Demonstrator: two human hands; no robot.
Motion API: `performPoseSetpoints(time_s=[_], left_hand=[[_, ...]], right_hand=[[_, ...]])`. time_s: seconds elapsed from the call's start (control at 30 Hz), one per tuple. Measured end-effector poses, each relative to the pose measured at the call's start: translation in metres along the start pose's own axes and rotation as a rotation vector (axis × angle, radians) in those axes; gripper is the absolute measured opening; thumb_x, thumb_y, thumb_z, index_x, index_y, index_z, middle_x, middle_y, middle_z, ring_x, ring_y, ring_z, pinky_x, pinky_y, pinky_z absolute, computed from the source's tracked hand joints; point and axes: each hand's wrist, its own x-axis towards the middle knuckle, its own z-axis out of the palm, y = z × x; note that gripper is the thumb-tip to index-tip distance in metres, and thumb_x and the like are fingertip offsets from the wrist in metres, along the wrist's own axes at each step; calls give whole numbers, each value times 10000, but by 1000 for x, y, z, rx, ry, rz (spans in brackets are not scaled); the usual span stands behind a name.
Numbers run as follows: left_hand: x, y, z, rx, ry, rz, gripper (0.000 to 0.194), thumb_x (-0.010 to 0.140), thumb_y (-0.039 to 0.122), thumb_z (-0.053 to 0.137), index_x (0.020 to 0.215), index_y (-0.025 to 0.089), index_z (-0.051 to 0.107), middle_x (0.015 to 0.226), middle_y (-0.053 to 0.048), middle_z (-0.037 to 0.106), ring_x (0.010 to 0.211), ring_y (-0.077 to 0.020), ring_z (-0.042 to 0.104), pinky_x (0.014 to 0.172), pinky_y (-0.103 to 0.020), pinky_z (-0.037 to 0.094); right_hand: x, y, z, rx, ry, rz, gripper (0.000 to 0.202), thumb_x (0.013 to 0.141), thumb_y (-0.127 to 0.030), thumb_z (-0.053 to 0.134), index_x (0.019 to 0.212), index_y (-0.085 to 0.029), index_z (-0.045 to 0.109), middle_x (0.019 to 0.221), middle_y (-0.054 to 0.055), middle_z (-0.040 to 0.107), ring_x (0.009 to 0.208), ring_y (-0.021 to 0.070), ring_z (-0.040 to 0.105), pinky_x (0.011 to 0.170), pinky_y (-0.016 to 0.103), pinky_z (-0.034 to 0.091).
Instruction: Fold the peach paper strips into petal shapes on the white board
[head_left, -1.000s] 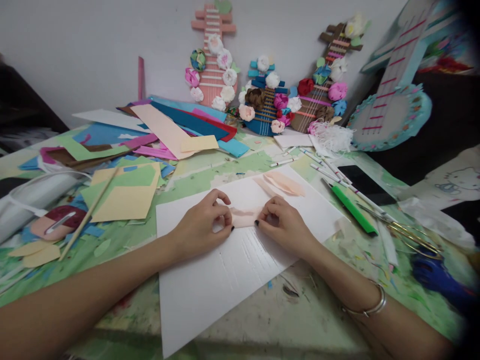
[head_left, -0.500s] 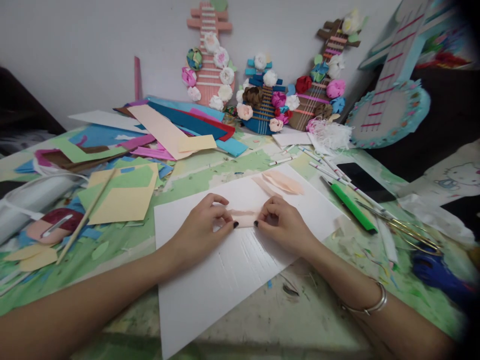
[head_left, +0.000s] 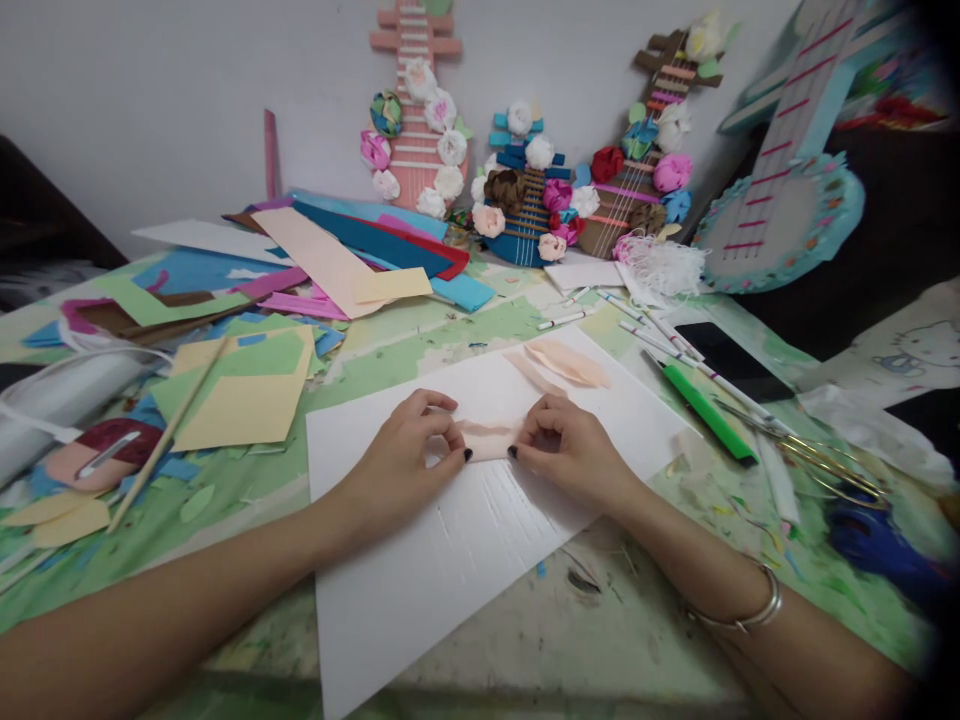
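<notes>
A pale peach strip of crepe paper [head_left: 491, 444] is stretched between my two hands, low over a white board [head_left: 405, 580]. My left hand [head_left: 420, 440] pinches its left end between thumb and fingers. At the other end, my right hand [head_left: 562, 450] pinches it the same way. The strip's upper edge looks wavy and its lower edge straight. Glossy streaks mark the board just below it. Further back on the board lie cut peach paper petals [head_left: 568, 362], partly behind my right hand.
Left are stacked coloured papers [head_left: 337, 250], yellow card [head_left: 240, 410] and a wooden stick [head_left: 169, 435]. Right lie a green craft knife [head_left: 705, 412], a phone [head_left: 731, 360] and gold-handled scissors [head_left: 817, 460]. Flower-covered paper instruments [head_left: 525, 200] lean against the wall.
Both hands keep the same pinch on the peach strip, with hardly any movement. The whole view has shifted very slightly.
</notes>
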Motion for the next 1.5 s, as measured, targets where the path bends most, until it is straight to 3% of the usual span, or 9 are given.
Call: performPoseSetpoints(time_s=[0.43, 0.8, 0.97, 1.1, 1.3, 1.5], left_hand=[[0, 3, 1, 42, -59, -62, 144, 788, 200, 524, 653, 158, 550, 1204, -93, 469, 1093, -248, 496, 925, -432, 436], [0, -2, 8, 95, -3, 15, 146, 782, 173, 526, 637, 159, 522, 1153, -98, 470, 1137, -254, 454, 944, -446, 414], [0, 0, 9, 111, 31, 61, 67, 765, 118, 542, 763, 162, 493, 1109, -95, 431, 1046, -230, 483, 861, -411, 452], [-2, 1, 11, 164, 68, 178, 101, 779, 66, 520, 799, 159, 554, 1073, -79, 417, 828, -162, 478, 744, -354, 465], [-8, 8, 9, 418, 169, 459, 191, 840, 53, 491, 760, 134, 644, 954, -100, 528, 848, -214, 419, 745, -379, 436], [-13, 10, 2, 595, 22, 564, 175, 876, 100, 480, 865, 105, 655, 853, -91, 610, 831, -228, 463, 707, -380, 422]], right_hand=[[1, -1, 0, 5, -13, 12, 113, 666, -96, 591, 582, -171, 579, 728, 17, 561, 743, 151, 506, 660, 289, 381], [0, -3, 0, -17, -13, -24, 117, 665, -76, 576, 603, -174, 560, 718, 19, 550, 763, 163, 499, 688, 302, 385], [-1, -1, 1, 14, 20, -97, 150, 655, -39, 586, 700, -182, 581, 765, 16, 541, 820, 176, 497, 733, 318, 399], [-4, 2, 1, 24, 17, -220, 240, 669, 2, 559, 742, -200, 665, 862, 37, 560, 873, 185, 501, 792, 353, 415], [-9, 2, -1, -15, 8, -470, 298, 680, 22, 527, 796, -188, 702, 870, 52, 632, 845, 197, 484, 743, 347, 447], [-11, -5, -10, -168, -127, -551, 234, 782, -28, 494, 869, -148, 675, 836, 73, 650, 815, 194, 482, 712, 329, 437]])
